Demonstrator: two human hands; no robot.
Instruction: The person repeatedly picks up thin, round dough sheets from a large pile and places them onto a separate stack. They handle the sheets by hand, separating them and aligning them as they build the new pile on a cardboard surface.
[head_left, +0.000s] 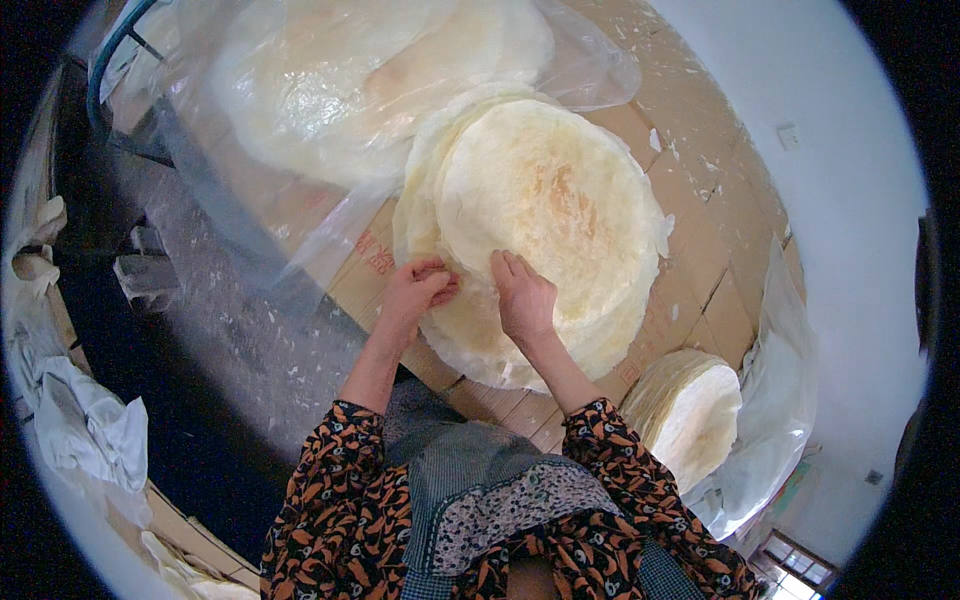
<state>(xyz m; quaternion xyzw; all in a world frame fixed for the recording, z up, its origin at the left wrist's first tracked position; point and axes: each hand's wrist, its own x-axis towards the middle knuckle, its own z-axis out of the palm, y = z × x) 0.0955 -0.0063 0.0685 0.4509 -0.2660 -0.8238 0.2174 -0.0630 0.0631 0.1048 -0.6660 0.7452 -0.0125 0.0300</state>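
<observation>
A stack of thin round flatbreads (547, 202) lies before me, pale with browned patches on the top sheet. Its layers are uneven, and wider sheets stick out at the left and front. My left hand (424, 291) is at the stack's left front edge, fingers curled in towards the thumb. Close by on the right, my right hand (525, 296) has its bunched fingertips at the near left edge of the top flatbread. Whether a thin edge is pinched in either hand is too fine to make out.
Clear plastic sheeting (315, 112) covers more large flatbreads at the back left. Flattened cardboard (705, 247) with scattered crumbs lies under the stack. A smaller flatbread stack (686, 420) leans near plastic (780, 375) at right. A curved metal bar (96, 82) stands far left.
</observation>
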